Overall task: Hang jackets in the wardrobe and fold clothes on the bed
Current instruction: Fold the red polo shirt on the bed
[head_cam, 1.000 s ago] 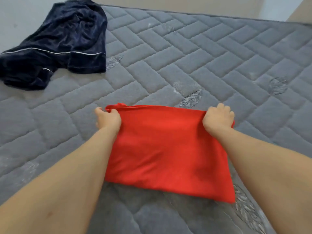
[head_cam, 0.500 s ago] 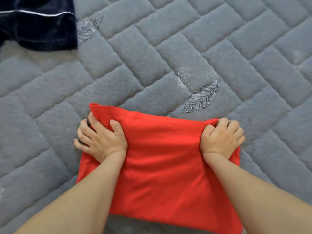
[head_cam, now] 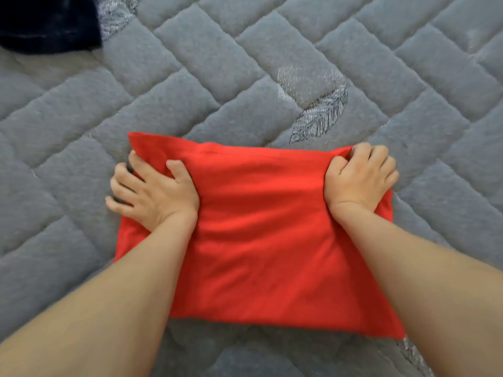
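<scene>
A dark navy garment [head_cam: 46,23] lies far left on the grey quilted mattress [head_cam: 245,63], the left hand [head_cam: 155,194] presses spread fingers on the folded red cloth [head_cam: 261,235] lying flat, and the right hand [head_cam: 359,178] clenches its far right corner

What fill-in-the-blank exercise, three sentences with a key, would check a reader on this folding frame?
1. The cloth under both hands is coloured ____.
2. The right hand has its fingers ____ round the cloth's far corner.
3. The left hand lies with fingers spread at the cloth's ____ edge, on the grey mattress.

Missing words: red; curled; left
</scene>
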